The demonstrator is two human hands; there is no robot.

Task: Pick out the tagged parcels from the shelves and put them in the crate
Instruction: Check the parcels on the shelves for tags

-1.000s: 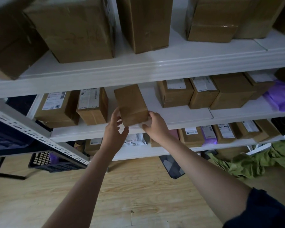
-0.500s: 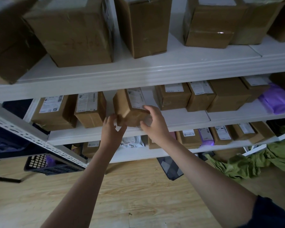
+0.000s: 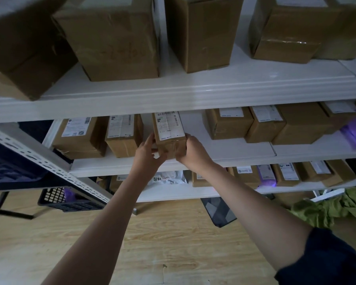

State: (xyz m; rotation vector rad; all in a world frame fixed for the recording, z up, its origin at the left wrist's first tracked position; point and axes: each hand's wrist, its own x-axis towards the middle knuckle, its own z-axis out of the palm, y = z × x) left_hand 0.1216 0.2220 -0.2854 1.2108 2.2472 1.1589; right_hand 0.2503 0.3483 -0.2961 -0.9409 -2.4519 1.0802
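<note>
At the centre of the frame both hands hold a small cardboard parcel (image 3: 169, 133) at the front edge of the middle shelf (image 3: 224, 159); its white shipping label faces up; the left hand (image 3: 147, 152) curls round its left side, the right hand (image 3: 192, 150) round its right; labelled boxes (image 3: 123, 134) stand just left; a dark slatted crate (image 3: 66, 199) sits on the floor, lower left.

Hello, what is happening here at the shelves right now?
A person holds one small brown parcel with both hands at the front of the middle shelf. The left hand and right hand grip its near end, and its white label faces up. Other labelled parcels stand beside it. A dark crate sits on the floor.
</note>
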